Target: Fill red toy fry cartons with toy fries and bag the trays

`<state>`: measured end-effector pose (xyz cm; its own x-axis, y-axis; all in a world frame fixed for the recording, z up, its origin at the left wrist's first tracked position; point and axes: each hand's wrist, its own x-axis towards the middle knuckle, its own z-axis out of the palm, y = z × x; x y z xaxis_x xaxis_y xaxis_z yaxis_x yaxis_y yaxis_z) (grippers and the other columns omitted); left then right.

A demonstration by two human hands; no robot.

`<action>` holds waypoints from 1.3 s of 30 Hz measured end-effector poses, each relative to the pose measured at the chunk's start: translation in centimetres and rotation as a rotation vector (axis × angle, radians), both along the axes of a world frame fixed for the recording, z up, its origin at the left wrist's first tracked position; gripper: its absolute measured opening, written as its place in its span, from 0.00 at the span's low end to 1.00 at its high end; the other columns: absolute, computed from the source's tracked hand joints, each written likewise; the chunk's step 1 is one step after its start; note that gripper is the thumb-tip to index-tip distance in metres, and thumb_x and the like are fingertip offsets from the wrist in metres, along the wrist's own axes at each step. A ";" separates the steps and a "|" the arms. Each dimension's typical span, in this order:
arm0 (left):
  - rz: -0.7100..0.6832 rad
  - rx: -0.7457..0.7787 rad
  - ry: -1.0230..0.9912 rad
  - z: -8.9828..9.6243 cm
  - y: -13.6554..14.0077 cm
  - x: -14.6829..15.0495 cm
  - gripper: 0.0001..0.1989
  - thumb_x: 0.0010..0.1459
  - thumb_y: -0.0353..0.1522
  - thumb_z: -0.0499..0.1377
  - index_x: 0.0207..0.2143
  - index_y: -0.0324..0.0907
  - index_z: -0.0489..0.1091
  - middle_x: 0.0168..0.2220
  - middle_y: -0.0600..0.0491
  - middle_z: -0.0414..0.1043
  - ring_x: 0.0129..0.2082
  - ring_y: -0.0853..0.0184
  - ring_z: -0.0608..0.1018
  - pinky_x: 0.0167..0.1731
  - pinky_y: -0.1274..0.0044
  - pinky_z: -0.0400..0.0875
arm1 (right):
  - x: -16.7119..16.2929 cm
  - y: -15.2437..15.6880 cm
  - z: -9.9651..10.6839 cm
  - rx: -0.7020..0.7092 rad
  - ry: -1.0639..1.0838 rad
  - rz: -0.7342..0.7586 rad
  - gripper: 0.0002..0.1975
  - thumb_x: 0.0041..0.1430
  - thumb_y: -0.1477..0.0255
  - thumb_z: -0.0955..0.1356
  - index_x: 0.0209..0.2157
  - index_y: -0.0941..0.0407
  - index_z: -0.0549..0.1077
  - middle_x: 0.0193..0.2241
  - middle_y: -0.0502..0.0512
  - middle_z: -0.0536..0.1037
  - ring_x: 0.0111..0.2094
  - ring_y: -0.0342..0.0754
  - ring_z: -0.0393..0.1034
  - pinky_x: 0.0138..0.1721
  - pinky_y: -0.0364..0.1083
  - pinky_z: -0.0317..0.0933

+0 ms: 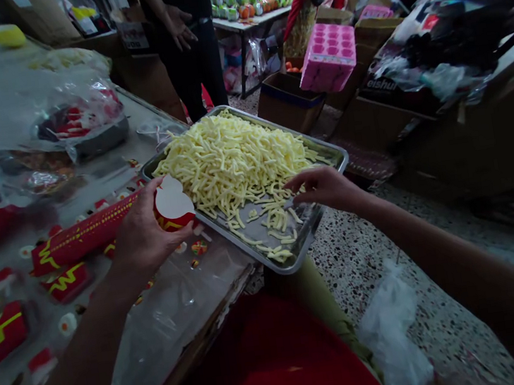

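The left hand (141,234) is closed around a small red-and-white paper fry carton (173,205), held at the near-left corner of the shallow metal tray (295,260), its open mouth tipped toward the heap of pale yellow toy fries (233,157). The right hand (323,186), fingers curled, pinches loose fries at the tray's right edge. The carton's long axis leans toward the tray. The tray overhangs the plastic-covered surface (181,299); pressing on that edge could tip it and spill fries.
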<state>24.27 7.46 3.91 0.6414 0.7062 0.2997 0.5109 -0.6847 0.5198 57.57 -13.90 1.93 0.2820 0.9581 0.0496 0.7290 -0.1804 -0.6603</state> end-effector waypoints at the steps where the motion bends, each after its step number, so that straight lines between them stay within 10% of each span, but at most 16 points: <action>1: -0.006 0.010 0.000 -0.1 -0.1 0.5 0.45 0.49 0.39 0.71 0.68 0.50 0.60 0.63 0.48 0.71 0.61 0.48 0.75 0.65 0.60 0.70 | 0.6 -0.5 0.5 0.018 0.008 -0.073 0.13 0.58 0.68 0.75 0.45 0.55 0.85 0.32 0.52 0.81 0.28 0.43 0.66 0.32 0.45 0.59; 5: -0.042 0.060 0.042 -0.6 -0.8 2.2 0.47 0.48 0.39 0.71 0.69 0.45 0.59 0.65 0.43 0.67 0.67 0.46 0.69 0.68 0.57 0.64 | 0.3 -1.2 1.1 -0.021 -0.140 0.065 0.06 0.61 0.70 0.74 0.37 0.55 0.85 0.33 0.54 0.82 0.33 0.45 0.71 0.38 0.45 0.61; 11: -0.064 0.060 0.047 -0.6 -2.6 1.6 0.47 0.50 0.39 0.71 0.70 0.50 0.58 0.65 0.46 0.69 0.64 0.48 0.73 0.67 0.59 0.67 | -2.2 0.7 0.9 -0.199 -0.528 0.572 0.18 0.64 0.78 0.71 0.54 0.50 0.81 0.43 0.56 0.81 0.43 0.49 0.72 0.44 0.47 0.60; 16: -0.075 0.016 0.083 -0.8 -3.6 1.3 0.47 0.50 0.42 0.72 0.70 0.50 0.59 0.64 0.47 0.70 0.63 0.47 0.74 0.65 0.59 0.70 | -2.7 2.3 0.0 -0.291 -0.685 0.731 0.09 0.66 0.78 0.68 0.43 0.55 0.81 0.39 0.58 0.80 0.42 0.51 0.71 0.45 0.49 0.60; 23: -0.218 -0.056 0.255 -1.4 -6.0 4.3 0.50 0.48 0.41 0.74 0.70 0.45 0.59 0.66 0.44 0.70 0.63 0.48 0.75 0.63 0.63 0.71 | -3.2 3.2 -1.9 -0.359 -0.500 0.499 0.04 0.55 0.78 0.72 0.32 0.56 0.79 0.36 0.55 0.80 0.35 0.47 0.70 0.35 0.46 0.56; 33: -0.240 0.100 0.455 -0.7 -7.8 7.3 0.46 0.49 0.40 0.76 0.67 0.45 0.62 0.60 0.41 0.72 0.55 0.46 0.79 0.48 0.66 0.76 | -1.8 1.1 1.0 -0.129 0.452 -0.104 0.09 0.50 0.67 0.72 0.23 0.57 0.73 0.22 0.49 0.71 0.22 0.40 0.58 0.26 0.44 0.52; 39: -0.113 0.006 0.246 -1.2 -9.5 12.9 0.47 0.48 0.35 0.75 0.67 0.38 0.61 0.60 0.37 0.71 0.55 0.47 0.78 0.54 0.63 0.75 | -5.6 4.8 2.8 -0.084 0.054 -0.207 0.08 0.54 0.69 0.72 0.26 0.59 0.78 0.22 0.53 0.75 0.26 0.44 0.66 0.30 0.45 0.58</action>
<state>37.20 -2.00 2.75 0.7702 0.6246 0.1287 0.5416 -0.7472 0.3851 51.93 -9.13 4.72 0.4728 0.8798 -0.0486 0.6346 -0.3783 -0.6739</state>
